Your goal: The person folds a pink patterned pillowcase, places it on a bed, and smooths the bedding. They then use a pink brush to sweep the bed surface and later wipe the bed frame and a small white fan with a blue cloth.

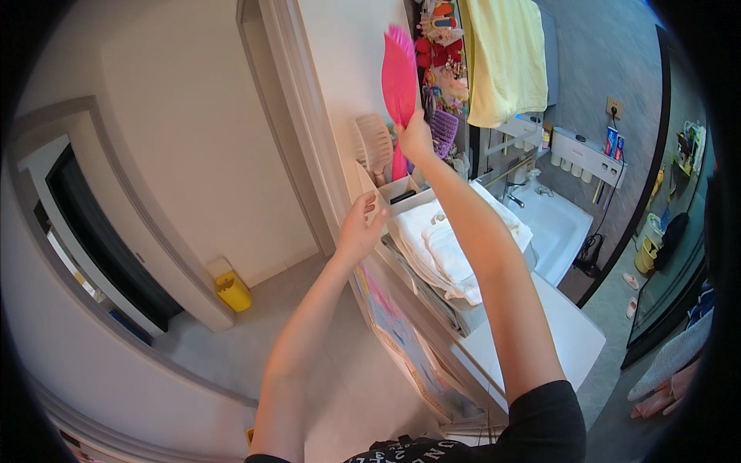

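My right hand (417, 138) is closed around a bright pink brush (399, 81) that stands up above a white divided organizer (414, 201). Fingers apart, my left hand (360, 228) is beside the organizer's near left corner and holds nothing; whether it touches the wall of the organizer I cannot tell. A pale pink wide hairbrush (375, 144) stands in the organizer, and a black item (403, 197) lies in a front compartment. A purple vented hairbrush (444, 133) is just right of my right hand. Folded white cloths (446, 243) are stacked in front of the organizer.
Colourful hair accessories (443, 63) hang beside a yellow towel (503, 58). To the right are a white washbasin (556, 226), its faucet (514, 195) and a wall-mounted toothbrush holder (584, 156). A white countertop (556, 324) extends below the cloths. A yellow bin (233, 291) stands on the floor at left.
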`<state>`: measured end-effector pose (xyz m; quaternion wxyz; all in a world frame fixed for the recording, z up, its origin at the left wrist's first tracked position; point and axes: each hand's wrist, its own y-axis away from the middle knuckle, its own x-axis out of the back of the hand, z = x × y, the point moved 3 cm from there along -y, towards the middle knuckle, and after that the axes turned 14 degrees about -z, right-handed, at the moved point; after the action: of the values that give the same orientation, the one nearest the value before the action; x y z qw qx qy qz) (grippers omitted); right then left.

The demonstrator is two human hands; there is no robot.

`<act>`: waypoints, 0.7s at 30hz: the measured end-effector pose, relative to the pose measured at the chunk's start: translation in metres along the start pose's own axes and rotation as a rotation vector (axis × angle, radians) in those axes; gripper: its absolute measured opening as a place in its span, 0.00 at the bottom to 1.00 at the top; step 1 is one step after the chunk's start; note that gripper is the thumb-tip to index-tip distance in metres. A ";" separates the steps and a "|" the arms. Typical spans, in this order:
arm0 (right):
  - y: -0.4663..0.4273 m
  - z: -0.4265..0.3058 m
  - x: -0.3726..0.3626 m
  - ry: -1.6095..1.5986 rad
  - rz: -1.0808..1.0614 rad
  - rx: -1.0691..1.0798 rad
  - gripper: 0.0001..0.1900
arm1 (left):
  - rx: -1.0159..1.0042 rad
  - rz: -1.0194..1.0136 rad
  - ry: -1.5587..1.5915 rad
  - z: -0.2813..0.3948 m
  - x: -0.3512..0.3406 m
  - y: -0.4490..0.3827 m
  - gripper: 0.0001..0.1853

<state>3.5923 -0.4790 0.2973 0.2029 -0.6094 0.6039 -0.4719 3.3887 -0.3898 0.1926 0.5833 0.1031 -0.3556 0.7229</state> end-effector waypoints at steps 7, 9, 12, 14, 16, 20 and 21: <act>0.015 0.004 -0.016 0.234 -0.312 -0.175 0.18 | -0.090 0.099 -0.228 0.000 0.006 -0.020 0.37; 0.014 0.003 -0.017 0.262 -0.324 -0.189 0.19 | -0.123 0.102 -0.280 0.007 0.005 -0.024 0.37; 0.018 -0.002 -0.009 0.314 -0.434 -0.210 0.14 | -0.149 0.108 -0.313 0.013 0.003 -0.028 0.37; 0.019 -0.005 -0.007 0.318 -0.457 -0.224 0.13 | -0.153 0.106 -0.319 0.014 0.001 -0.030 0.37; 0.020 -0.008 -0.004 0.322 -0.458 -0.207 0.13 | -0.187 0.114 -0.334 0.011 0.001 -0.032 0.37; 0.028 -0.008 0.004 0.342 -0.440 -0.137 0.12 | -0.258 0.104 -0.319 0.015 -0.005 -0.036 0.36; 0.030 -0.008 0.004 0.344 -0.442 -0.122 0.12 | -0.246 0.094 -0.325 0.014 -0.005 -0.037 0.37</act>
<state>3.5684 -0.4861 0.2779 -0.0473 -0.6483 0.5095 -0.5637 3.4200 -0.3999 0.2143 0.4921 0.1299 -0.5351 0.6743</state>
